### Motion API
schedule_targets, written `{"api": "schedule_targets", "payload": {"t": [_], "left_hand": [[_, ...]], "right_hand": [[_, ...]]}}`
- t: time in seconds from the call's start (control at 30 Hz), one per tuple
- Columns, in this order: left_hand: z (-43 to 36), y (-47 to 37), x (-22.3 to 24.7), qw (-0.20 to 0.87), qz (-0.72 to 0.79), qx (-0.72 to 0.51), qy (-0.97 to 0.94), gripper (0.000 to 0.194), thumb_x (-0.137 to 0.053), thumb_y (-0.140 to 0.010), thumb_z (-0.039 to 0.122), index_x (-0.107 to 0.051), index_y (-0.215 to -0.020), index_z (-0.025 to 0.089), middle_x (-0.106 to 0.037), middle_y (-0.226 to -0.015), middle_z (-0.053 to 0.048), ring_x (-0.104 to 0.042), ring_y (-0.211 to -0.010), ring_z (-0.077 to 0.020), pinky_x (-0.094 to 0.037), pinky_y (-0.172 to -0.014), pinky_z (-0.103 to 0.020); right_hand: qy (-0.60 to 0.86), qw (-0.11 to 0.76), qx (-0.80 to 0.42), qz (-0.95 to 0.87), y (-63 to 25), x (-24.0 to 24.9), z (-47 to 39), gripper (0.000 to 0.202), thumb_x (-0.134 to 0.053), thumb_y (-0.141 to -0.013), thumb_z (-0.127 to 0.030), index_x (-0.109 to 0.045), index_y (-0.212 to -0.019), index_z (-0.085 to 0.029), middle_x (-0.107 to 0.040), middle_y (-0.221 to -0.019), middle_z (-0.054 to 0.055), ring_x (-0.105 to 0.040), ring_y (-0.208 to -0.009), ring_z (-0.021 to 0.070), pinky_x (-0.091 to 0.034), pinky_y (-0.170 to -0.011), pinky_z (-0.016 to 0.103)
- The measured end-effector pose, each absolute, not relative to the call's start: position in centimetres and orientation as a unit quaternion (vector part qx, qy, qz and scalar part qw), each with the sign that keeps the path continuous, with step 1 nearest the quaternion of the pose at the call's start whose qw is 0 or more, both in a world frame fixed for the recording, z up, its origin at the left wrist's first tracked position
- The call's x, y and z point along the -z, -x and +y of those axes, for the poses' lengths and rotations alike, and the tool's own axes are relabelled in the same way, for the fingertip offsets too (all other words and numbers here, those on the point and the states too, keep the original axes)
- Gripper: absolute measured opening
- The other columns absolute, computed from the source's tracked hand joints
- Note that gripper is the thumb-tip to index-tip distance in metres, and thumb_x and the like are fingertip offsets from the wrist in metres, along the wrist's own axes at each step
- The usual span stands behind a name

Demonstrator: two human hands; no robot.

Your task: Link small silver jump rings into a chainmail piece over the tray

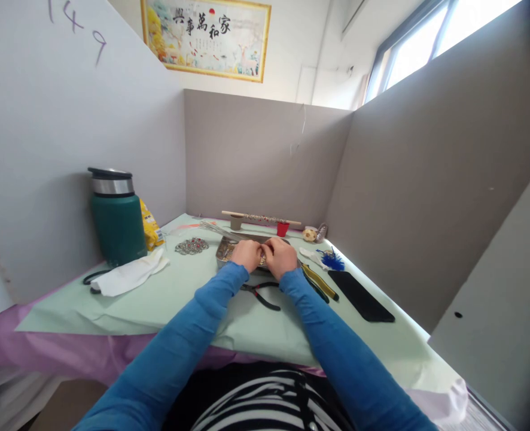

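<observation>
Both hands meet over a shallow metal tray (pixel 221 254) that holds small gold-coloured bits, probably beads. My left hand (pixel 246 255) is closed, its fingertips drawn together at the tray's middle. Against it, my right hand (pixel 281 257) is also closed in a pinch. Something small and shiny shows between the fingertips, too small to name. Thin wires (pixel 218 228) stick out over the tray's back left side. Just in front of the tray lie pliers with black handles (pixel 269 306), partly hidden by my sleeves. Yellow-and-green-handled pliers (pixel 323 283) rest beside my right wrist.
Behind the tray, a beaded stick (pixel 265 218) spans a grey cup (pixel 235 222) and a red cup (pixel 283 229). A silvery beaded pile (pixel 192 245), white tissue (pixel 133 275) and tall green bottle (pixel 118 230) stand left. Rightward are a black phone (pixel 361 296) and blue tassel (pixel 333 260).
</observation>
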State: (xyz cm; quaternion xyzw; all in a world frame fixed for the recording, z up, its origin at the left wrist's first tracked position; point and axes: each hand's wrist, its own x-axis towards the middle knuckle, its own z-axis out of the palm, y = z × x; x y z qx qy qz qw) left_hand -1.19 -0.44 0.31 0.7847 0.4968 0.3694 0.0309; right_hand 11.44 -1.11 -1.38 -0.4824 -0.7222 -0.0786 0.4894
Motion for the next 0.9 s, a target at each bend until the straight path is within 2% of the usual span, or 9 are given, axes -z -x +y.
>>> {"api": "schedule_targets", "payload": {"t": [0.17,0.27,0.37,0.53,0.77,0.9], "left_hand": [[-0.8,1.8,-1.3,0.163,0.451,-0.402,-0.78,0.03,-0.047,-0.078,0.031,-0.066,-0.061,0.015,-0.056,-0.052,-0.002,-0.049,-0.056,-0.0142,-0.034,-0.057,-0.023],[-1.0,2.0,-1.6,0.253,0.422,-0.405,-0.77,0.032,-0.048,-0.077,0.035,-0.065,-0.062,0.013,-0.046,-0.044,0.002,-0.04,-0.047,-0.0105,-0.03,-0.049,-0.022],[-1.0,2.2,-1.6,0.299,0.404,-0.38,-0.776,0.032,-0.049,-0.076,0.037,-0.063,-0.061,0.012,-0.037,-0.039,0.004,-0.031,-0.041,-0.008,-0.024,-0.044,-0.022],[-0.9,2.2,-1.4,0.286,0.39,-0.365,-0.796,0.03,-0.05,-0.074,0.036,-0.062,-0.058,0.013,-0.038,-0.04,0.004,-0.031,-0.041,-0.008,-0.024,-0.045,-0.022],[-0.8,2.0,-1.2,0.172,0.454,-0.375,-0.79,0.027,-0.054,-0.071,0.032,-0.061,-0.051,0.015,-0.048,-0.044,0.001,-0.04,-0.047,-0.0106,-0.027,-0.049,-0.023],[-0.8,2.3,-1.5,0.279,0.395,-0.371,-0.793,0.031,-0.052,-0.074,0.04,-0.062,-0.059,0.014,-0.043,-0.043,0.003,-0.032,-0.042,-0.0079,-0.024,-0.044,-0.022]], "right_hand": [[0.429,0.606,-0.145,-0.654,-12.4,1.1,-0.6,0.024,-0.054,-0.077,-0.043,-0.059,-0.068,-0.021,-0.059,-0.062,0.001,-0.051,-0.057,0.0148,-0.038,-0.055,0.027],[0.389,0.609,-0.279,-0.632,-12.8,0.8,-0.6,0.025,-0.06,-0.072,-0.045,-0.057,-0.071,-0.02,-0.055,-0.057,-0.002,-0.044,-0.047,0.0108,-0.035,-0.046,0.025],[0.348,0.586,-0.36,-0.637,-13.1,0.6,-0.6,0.025,-0.064,-0.069,-0.043,-0.055,-0.074,-0.02,-0.052,-0.055,-0.004,-0.041,-0.043,0.0085,-0.032,-0.042,0.023],[0.339,0.544,-0.397,-0.657,-13.4,0.9,-0.3,0.027,-0.063,-0.069,-0.045,-0.051,-0.07,-0.02,-0.05,-0.053,-0.005,-0.04,-0.042,0.0077,-0.03,-0.04,0.022],[0.372,0.557,-0.32,-0.671,-13.1,1.4,0.1,0.027,-0.064,-0.069,-0.043,-0.05,-0.065,-0.019,-0.049,-0.05,-0.005,-0.039,-0.043,0.0081,-0.03,-0.042,0.022],[0.303,0.522,-0.451,-0.658,-14.2,0.4,-0.7,0.024,-0.065,-0.068,-0.04,-0.056,-0.075,-0.019,-0.052,-0.056,-0.004,-0.044,-0.047,0.0089,-0.034,-0.043,0.022]]}}
